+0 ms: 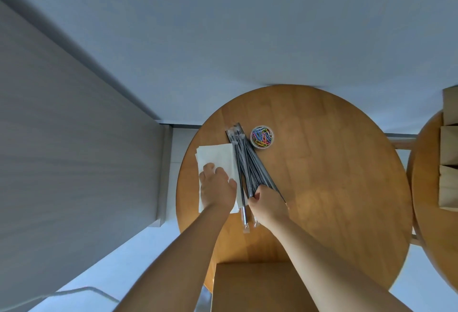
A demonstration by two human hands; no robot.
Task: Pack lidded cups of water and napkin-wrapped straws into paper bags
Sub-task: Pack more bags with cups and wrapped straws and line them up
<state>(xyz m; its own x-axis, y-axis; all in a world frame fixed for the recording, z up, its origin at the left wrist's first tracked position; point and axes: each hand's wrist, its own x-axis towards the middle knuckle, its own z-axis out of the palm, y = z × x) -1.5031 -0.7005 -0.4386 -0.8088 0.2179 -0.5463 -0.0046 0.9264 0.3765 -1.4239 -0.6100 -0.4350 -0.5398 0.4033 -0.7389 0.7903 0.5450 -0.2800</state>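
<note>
While the left hand (216, 188) lies on a stack of white napkins (215, 155), fingers spread and fairly straight and pressing the paper down, the right hand (269, 206) curls its fingers and thumb round the near ends of a bundle of dark straws (250, 165). The straws, each in a clear wrapper, fan out from that grasp toward 11 o'clock across a round wooden table (334, 175). Their far ends lie just beside a small clear tub of coloured paper clips (262, 137), which sits at about 11 o'clock from the table's centre. The napkins sit at 9 o'clock near the table's edge, their right side touching and partly tucked under the straws. One single straw (244, 212) lies apart from the bundle between the two hands, its clear wrapper tip pointing to 6 o'clock. At 6 o'clock, between the person's bare forearms, a plain brown cardboard-coloured surface (252, 287) overlaps the table's near rim; whether it is a box or a bag cannot be told. At 3 o'clock a second wooden table (426, 188) stands close by, carrying a row of brown paper bags (449, 143) cut off by the frame. A pale wall panel (74, 150) fills the side from 8 to 10 o'clock.
</note>
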